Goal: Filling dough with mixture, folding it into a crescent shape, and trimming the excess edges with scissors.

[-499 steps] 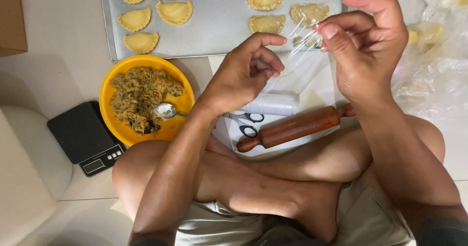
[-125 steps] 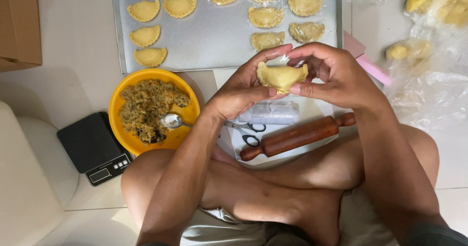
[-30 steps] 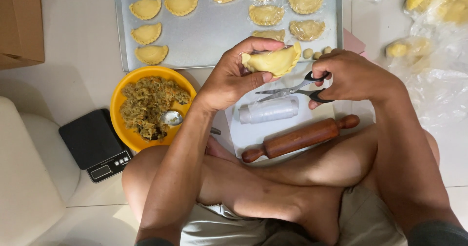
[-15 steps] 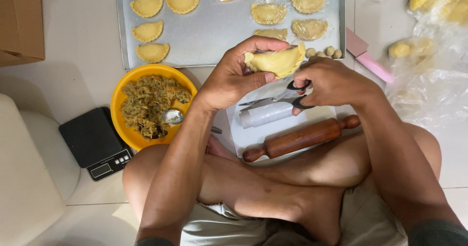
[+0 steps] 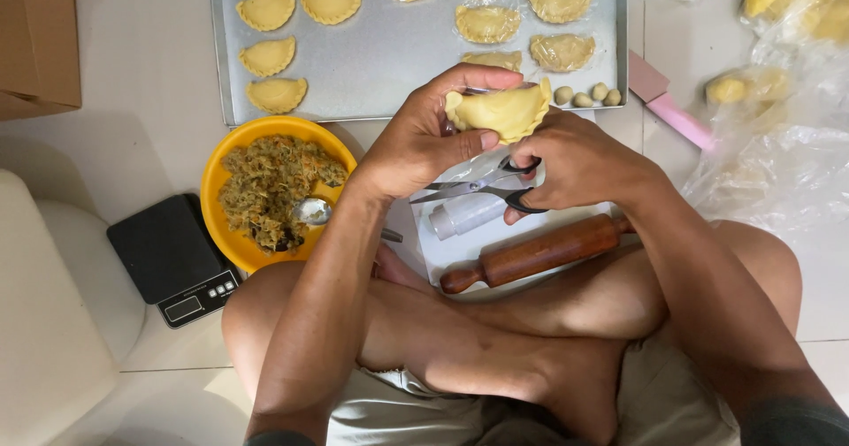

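Observation:
My left hand (image 5: 424, 141) holds a folded half-moon dough pastry (image 5: 500, 110) up in front of me, fingers wrapped over its top and thumb under it. My right hand (image 5: 579, 163) grips black-handled scissors (image 5: 482, 185) just below the pastry, blades pointing left, and its fingers also touch the pastry's right edge. Behind them lies a metal baking tray (image 5: 389, 57) with several finished pastries (image 5: 270, 57) laid in rows.
An orange bowl (image 5: 221, 198) of shredded filling with a spoon (image 5: 314, 212) sits at my left knee. A black kitchen scale (image 5: 172, 260), a wooden rolling pin (image 5: 539, 251), a white tube (image 5: 464, 216), small dough balls (image 5: 588, 97), a pink scraper (image 5: 672, 110) and plastic-wrapped dough (image 5: 778, 83) surround me.
My right hand with the scissors has come up closer under the pastry and now touches its right edge. The pastry stays in my left hand.

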